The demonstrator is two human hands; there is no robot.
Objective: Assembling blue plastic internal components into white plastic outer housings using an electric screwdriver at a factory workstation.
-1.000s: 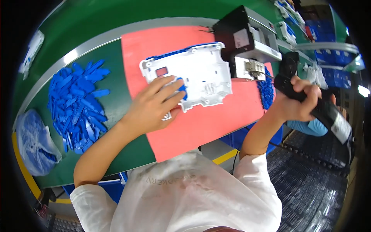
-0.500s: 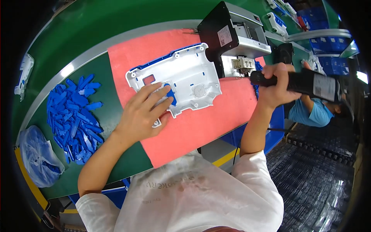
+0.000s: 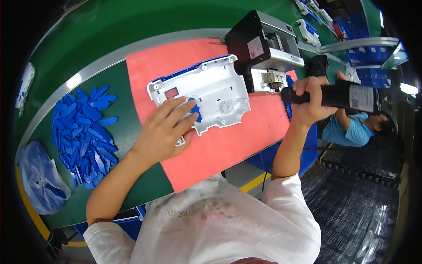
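Pink mat (image 3: 220,152) bears white shell (image 3: 213,88) — partly under spread left hand (image 3: 163,128); right hand (image 3: 311,102) clamped round tool (image 3: 340,97).

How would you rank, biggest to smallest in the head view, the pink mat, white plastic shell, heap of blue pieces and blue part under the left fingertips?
1. Pink mat
2. White plastic shell and heap of blue pieces: too alike to rank
3. Blue part, partly covered by the left hand

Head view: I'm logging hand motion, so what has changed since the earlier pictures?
The right hand has brought the black tool leftward, from slanting to nearly level in the picture; nothing was grasped or released. The left hand stayed on the white shell; the blue pile looks unchanged.
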